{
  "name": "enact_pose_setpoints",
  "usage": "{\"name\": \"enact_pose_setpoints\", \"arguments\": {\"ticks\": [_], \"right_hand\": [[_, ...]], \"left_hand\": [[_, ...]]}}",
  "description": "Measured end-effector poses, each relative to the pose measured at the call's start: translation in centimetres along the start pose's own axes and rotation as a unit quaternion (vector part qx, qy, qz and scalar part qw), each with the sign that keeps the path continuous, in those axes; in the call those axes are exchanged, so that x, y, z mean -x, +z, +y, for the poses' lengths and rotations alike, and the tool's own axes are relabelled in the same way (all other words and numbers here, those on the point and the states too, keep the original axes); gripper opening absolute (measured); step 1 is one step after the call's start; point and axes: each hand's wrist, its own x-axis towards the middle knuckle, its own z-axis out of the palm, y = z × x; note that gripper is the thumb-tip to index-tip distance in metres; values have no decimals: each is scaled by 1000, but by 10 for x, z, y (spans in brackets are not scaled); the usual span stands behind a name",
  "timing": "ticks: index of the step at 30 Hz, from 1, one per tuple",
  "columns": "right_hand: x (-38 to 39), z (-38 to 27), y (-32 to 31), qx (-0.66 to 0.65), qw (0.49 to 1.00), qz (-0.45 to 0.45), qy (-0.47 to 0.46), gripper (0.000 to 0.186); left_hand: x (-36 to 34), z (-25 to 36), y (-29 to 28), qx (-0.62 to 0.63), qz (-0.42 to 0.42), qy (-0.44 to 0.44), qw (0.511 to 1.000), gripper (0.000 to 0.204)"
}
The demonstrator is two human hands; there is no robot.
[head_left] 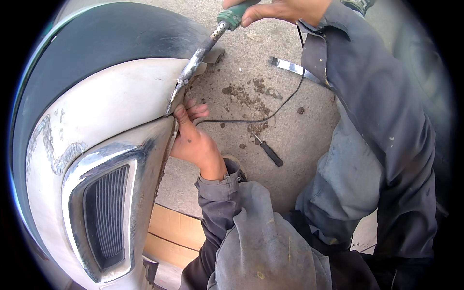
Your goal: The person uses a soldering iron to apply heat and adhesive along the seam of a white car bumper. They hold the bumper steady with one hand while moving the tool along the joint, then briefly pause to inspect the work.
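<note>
My right hand [275, 12] is closed round the green handle of a soldering iron [197, 57] at the top. Its long metal barrel has small holes near the handle and slants down to the left. The pointed tip meets the seam at the edge of a scuffed white car bumper [123, 92]. Just below the tip, my left hand [195, 145] grips the bumper's edge. Its thumb presses close to the seam, and the other fingers are partly hidden. A black, ribbed grille [105, 215] in a chrome frame sits lower on the bumper.
A black cable [256, 120] curves across the concrete floor [290, 159] past scattered dirt [246, 99]. A small black-handled screwdriver [269, 152] lies right of my left hand. Near my right sleeve is a flat metal strip [290, 66]. Cardboard [176, 229] lies beside the bumper.
</note>
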Motion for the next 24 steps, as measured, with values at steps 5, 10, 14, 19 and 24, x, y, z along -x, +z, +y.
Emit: {"name": "enact_pose_setpoints", "arguments": {"ticks": [5, 10, 14, 19, 24], "right_hand": [[0, -3, -1, 3, 1000, -4, -8, 34], [1, -3, 2, 18, 1000, -3, 3, 35], [2, -3, 0, -1, 1000, -14, 9, 35], [10, 7, -1, -3, 1000, -5, -1, 36], [12, 4, -2, 1, 1000, -2, 26, 36]], "left_hand": [[0, 1, -1, -7, 3, -1, 1000, 30], [-1, -2, -2, -7, 1, -1, 1000, 31], [-1, 1, -1, -8, -3, 1, 1000, 31], [0, 4, 1, -14, -2, -7, 1000, 30], [1, 3, -1, -14, 2, -9, 1000, 28]]}}
